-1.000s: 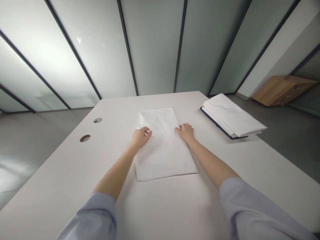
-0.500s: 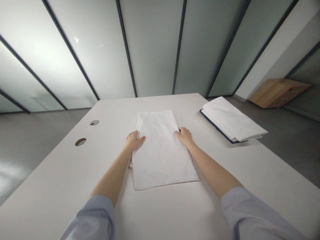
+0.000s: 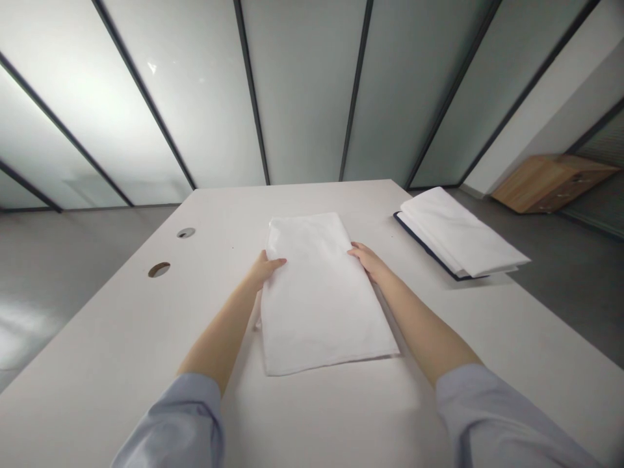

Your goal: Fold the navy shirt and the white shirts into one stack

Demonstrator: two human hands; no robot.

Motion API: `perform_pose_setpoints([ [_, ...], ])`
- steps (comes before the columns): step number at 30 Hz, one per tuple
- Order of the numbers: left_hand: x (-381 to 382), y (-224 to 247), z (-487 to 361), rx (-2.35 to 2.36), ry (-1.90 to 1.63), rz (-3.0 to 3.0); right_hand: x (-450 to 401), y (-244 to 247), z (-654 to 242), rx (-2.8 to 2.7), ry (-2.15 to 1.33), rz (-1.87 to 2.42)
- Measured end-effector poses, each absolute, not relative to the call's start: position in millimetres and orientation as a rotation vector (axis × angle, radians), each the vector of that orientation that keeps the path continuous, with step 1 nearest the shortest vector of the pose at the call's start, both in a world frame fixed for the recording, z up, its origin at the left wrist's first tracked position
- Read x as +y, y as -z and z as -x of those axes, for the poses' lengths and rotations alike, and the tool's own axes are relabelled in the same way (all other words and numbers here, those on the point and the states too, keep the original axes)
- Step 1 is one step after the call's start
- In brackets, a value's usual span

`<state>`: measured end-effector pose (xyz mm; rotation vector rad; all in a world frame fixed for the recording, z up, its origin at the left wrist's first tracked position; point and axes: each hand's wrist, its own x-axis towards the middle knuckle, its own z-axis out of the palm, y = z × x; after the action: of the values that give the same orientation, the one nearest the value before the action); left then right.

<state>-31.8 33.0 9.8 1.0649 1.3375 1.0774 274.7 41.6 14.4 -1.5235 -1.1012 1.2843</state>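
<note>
A folded white cloth [image 3: 319, 299] lies in front of me, its layers stacked into a rough rectangle. My left hand [image 3: 267, 268] grips its left edge, thumb on top and the other fingers tucked out of sight under the layers. On the opposite edge my right hand [image 3: 366, 259] is closed on the cloth, its fingers partly hidden at the side. A small bit of fabric pokes out under the left edge, near my left wrist.
The white table [image 3: 341, 422] carries a stack of folded white cloth [image 3: 461, 231] on a dark blue piece at the right. Two round holes pierce the tabletop at the left. A wooden cabinet [image 3: 546, 182] stands beyond, and frosted glass panels rise behind.
Both hands have tightened around the side edges, fingers slipping further under the cloth. Its near edge seems slightly raised, and the view has shifted a little.
</note>
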Motion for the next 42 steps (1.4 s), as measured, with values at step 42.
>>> perform_pose_setpoints([
  [42,28,-64,60,1.524,-0.660,-1.943,22,-57,-304,-1.875,-0.965,1.510],
])
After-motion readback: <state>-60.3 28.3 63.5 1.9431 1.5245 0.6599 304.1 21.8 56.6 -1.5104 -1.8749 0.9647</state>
